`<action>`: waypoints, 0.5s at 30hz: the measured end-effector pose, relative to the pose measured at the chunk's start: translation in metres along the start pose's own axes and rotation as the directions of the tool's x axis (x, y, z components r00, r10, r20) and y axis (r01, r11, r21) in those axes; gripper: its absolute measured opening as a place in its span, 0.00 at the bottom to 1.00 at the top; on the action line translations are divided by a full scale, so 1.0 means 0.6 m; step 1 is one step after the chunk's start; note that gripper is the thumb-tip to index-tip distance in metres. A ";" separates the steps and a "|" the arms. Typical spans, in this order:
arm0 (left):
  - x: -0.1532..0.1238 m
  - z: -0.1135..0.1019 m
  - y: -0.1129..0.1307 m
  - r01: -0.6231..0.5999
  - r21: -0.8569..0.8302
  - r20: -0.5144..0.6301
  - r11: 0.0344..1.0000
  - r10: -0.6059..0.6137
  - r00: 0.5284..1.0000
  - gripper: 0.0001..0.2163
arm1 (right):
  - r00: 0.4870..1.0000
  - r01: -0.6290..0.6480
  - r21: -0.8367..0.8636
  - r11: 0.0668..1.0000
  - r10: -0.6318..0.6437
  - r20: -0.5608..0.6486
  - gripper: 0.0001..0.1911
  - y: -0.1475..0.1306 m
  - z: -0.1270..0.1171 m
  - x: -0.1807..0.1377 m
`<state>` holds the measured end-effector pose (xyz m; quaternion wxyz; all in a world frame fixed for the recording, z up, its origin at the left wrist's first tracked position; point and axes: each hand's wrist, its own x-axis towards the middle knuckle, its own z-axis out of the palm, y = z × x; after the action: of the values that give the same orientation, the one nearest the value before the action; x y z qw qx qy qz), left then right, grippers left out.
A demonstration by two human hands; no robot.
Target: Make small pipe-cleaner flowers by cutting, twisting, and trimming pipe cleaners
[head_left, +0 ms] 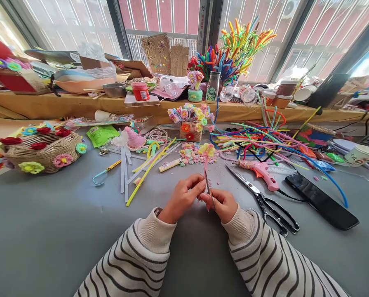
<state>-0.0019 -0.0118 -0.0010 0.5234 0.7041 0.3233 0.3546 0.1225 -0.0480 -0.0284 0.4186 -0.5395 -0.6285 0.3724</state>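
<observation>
At the middle of the table, my left hand (187, 192) is closed, its thumb and forefinger pinching a pink fuzzy stem (205, 164). A yellow-and-pink pipe-cleaner flower (208, 149) shows at the top of that stem. Close beside it, my right hand (222, 203) is curled around a small pair of scissors (207, 183), the blades pointing up along the stem. Fingers hide most of the scissors' handles and the lower end of the stem. Behind the hands lies a heap of small pastel bits (192, 152).
Large black-handled scissors (255, 189), a pink glue gun (261, 171) and a phone (322, 201) lie to the right. Glue sticks (123, 177) and a flower-trimmed basket (45, 154) are left. Loose pipe cleaners (252, 140) and a flower pot (190, 133) stand farther back.
</observation>
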 end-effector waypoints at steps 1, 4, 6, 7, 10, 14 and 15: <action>0.000 0.000 0.000 -0.002 0.000 -0.005 1.000 0.002 1.000 0.10 | 1.000 -0.002 -0.007 1.000 0.002 -0.017 0.22 0.000 0.001 -0.001; 0.001 0.000 0.000 -0.005 -0.006 -0.018 1.000 0.005 1.000 0.10 | 0.999 -0.006 -0.022 1.000 0.005 -0.038 0.22 -0.001 0.002 -0.001; 0.001 0.001 -0.001 -0.002 -0.009 -0.030 1.000 0.002 1.000 0.10 | 0.999 -0.003 -0.028 1.000 0.002 -0.032 0.21 -0.002 0.001 0.000; 0.001 0.002 -0.001 -0.001 -0.007 -0.037 1.000 0.001 0.999 0.10 | 1.000 -0.001 -0.029 1.000 0.000 -0.026 0.21 -0.001 0.001 0.001; 0.002 0.003 -0.003 -0.002 -0.008 -0.059 1.000 0.002 0.998 0.10 | 1.000 0.002 -0.030 1.000 -0.003 -0.016 0.20 0.000 -0.001 0.002; 0.002 0.003 -0.005 -0.002 -0.023 -0.079 1.000 0.001 0.997 0.10 | 1.000 -0.002 -0.032 0.999 0.001 -0.017 0.21 0.000 0.000 0.002; 0.002 0.003 -0.006 -0.001 -0.016 -0.080 1.000 0.000 0.997 0.10 | 1.000 -0.007 -0.030 1.000 0.007 -0.014 0.21 -0.001 0.000 0.002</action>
<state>0.0001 -0.0108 -0.0044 0.5155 0.6853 0.3410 0.3851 0.1222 -0.0470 -0.0278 0.4135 -0.5505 -0.6292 0.3606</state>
